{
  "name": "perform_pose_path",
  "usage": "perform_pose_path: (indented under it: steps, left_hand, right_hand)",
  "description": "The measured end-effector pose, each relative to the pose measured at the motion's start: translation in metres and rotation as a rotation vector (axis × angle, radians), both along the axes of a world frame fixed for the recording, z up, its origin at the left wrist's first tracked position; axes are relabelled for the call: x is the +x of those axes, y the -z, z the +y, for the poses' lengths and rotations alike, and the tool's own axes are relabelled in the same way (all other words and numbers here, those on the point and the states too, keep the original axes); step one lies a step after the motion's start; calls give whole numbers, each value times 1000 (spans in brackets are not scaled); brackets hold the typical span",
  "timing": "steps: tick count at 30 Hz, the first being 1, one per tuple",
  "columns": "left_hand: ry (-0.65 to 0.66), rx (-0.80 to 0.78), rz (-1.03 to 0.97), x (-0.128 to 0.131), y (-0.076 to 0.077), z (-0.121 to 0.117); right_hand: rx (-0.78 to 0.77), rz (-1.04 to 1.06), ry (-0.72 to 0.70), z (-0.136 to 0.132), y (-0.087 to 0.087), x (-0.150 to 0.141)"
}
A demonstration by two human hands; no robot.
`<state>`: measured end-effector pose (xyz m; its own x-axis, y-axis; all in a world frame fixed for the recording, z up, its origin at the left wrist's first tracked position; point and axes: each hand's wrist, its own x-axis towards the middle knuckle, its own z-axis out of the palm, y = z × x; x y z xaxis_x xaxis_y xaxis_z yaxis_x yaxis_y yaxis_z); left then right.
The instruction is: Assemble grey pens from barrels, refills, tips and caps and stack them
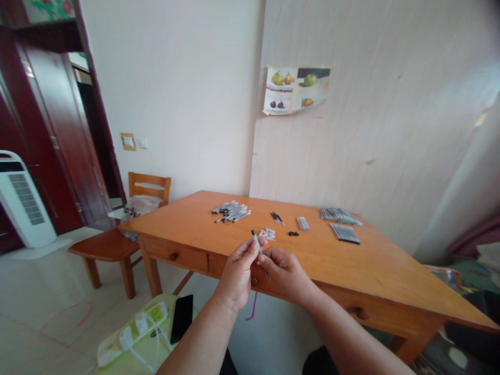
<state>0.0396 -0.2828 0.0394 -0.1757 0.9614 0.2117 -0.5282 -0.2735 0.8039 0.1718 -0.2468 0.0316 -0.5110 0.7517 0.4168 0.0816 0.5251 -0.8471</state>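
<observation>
A slim pen (255,238) with a clear barrel and a black end pointing up and away is held over the table's front edge. My left hand (241,263) pinches it near the upper part. Lower down, the fingers of my right hand (284,268) close on the same pen, and its tip end sticks out below them. Just beyond my hands lie small white pieces (267,234) and several small black caps (293,234). Thin dark refills (277,217) sit behind these, beside a small stack of clear tubes (303,223).
The wooden table (187,224) carries a loose pile of pens (232,211) at left and two rows of pens (340,215) at right. A chair (103,245) with a plastic bag stands left. Below are a power strip (133,333) and a phone (182,316).
</observation>
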Motion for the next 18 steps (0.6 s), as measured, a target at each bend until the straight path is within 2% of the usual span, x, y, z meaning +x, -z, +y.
perform_pose_path:
  steps: [9, 16, 18]
  left_hand:
    - [249, -85, -303, -14, -25, -5]
    - [195, -72, -290, -15, -26, -7]
    - [215, -60, -307, -16, -26, -8]
  right_hand:
    - [80, -61, 50, -8, -2, 2]
    - [67, -60, 67, -13, -3, 2]
    - [60, -41, 58, -14, -3, 2]
